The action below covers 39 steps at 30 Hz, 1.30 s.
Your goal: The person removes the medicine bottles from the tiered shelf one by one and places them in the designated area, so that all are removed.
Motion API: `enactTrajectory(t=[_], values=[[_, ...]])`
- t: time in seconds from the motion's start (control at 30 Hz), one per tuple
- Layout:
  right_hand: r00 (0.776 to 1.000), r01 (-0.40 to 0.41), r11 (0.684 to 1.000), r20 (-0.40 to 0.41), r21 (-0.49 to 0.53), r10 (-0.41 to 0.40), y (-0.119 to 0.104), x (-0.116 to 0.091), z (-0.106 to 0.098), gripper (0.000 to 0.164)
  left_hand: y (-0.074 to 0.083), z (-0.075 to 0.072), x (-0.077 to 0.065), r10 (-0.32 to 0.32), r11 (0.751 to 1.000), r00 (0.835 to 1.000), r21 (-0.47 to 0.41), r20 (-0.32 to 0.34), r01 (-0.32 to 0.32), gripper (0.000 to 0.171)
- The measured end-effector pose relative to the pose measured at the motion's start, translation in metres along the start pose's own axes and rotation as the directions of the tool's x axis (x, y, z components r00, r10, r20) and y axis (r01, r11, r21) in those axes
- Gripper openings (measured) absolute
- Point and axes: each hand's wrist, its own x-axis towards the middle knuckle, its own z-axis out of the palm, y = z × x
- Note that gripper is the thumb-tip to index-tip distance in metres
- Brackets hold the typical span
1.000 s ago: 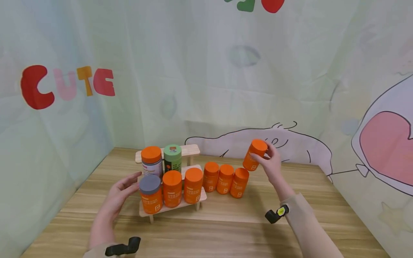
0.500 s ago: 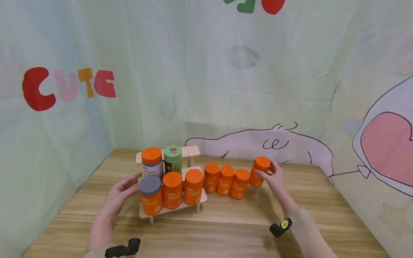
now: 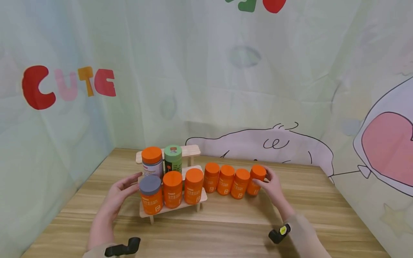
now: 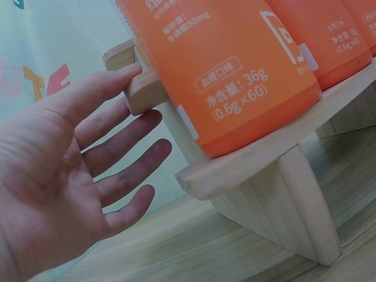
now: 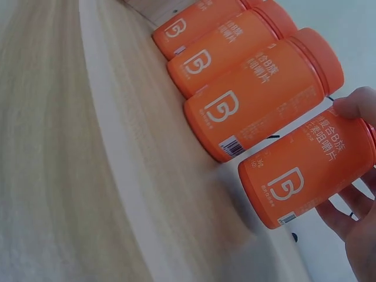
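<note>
My right hand (image 3: 273, 185) grips an orange pill jar (image 3: 257, 181) at the right end of a row of similar jars on the table. The right wrist view shows the thumb and fingers around the held jar (image 5: 305, 170), close beside the neighbouring jar (image 5: 264, 94); whether its base touches the table is unclear. My left hand (image 3: 120, 195) is at the left end of a stepped wooden rack (image 3: 201, 197). In the left wrist view its thumb touches a step's end (image 4: 147, 93), its fingers (image 4: 132, 170) loosely extended, beside an orange jar (image 4: 229, 76) with a grey lid.
The rack's front step bears a grey-lidded jar (image 3: 151, 195) and two orange jars (image 3: 172, 190). Behind stand an orange-lidded pale jar (image 3: 152, 161) and a green-lidded jar (image 3: 173, 157). A printed curtain (image 3: 226, 89) hangs behind the wooden table (image 3: 226, 229).
My right hand has lowered the orange jar from the air, first to the right and down, then left against the row. The left hand has stayed in place at the rack.
</note>
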Motion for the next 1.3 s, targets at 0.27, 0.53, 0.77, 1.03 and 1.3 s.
enactTrajectory(t=[0.27, 0.53, 0.77, 1.03, 1.3], values=[[1.000, 0.001, 1.000, 0.022, -0.022, 0.000, 0.010, -0.002, -0.001, 0.059, 0.002, 0.000, -0.001, -0.026, 1.000, 1.000, 0.009, -0.003, 0.026, 0.062], [0.998, -0.015, 1.000, 0.066, 0.007, 0.015, 0.012, -0.003, -0.001, 0.060, 0.002, 0.000, -0.001, -0.025, 1.000, 1.000, 0.017, -0.004, 0.025, 0.060], [0.998, 0.061, 0.995, 0.018, 0.076, -0.062, 0.001, 0.000, -0.001, 0.055, 0.003, 0.001, -0.001, -0.029, 0.999, 1.000, 0.037, -0.002, 0.029, 0.060], [0.977, 0.196, 0.963, -0.123, 0.184, -0.175, -0.035, 0.014, -0.002, 0.046, 0.003, 0.001, -0.002, -0.015, 0.999, 1.000, 0.036, 0.003, 0.014, 0.060], [0.974, 0.227, 0.956, -0.043, 0.184, -0.223, -0.077, 0.023, 0.021, 0.045, 0.001, 0.001, -0.001, 0.017, 1.000, 1.000, 0.023, 0.006, -0.017, 0.059]])
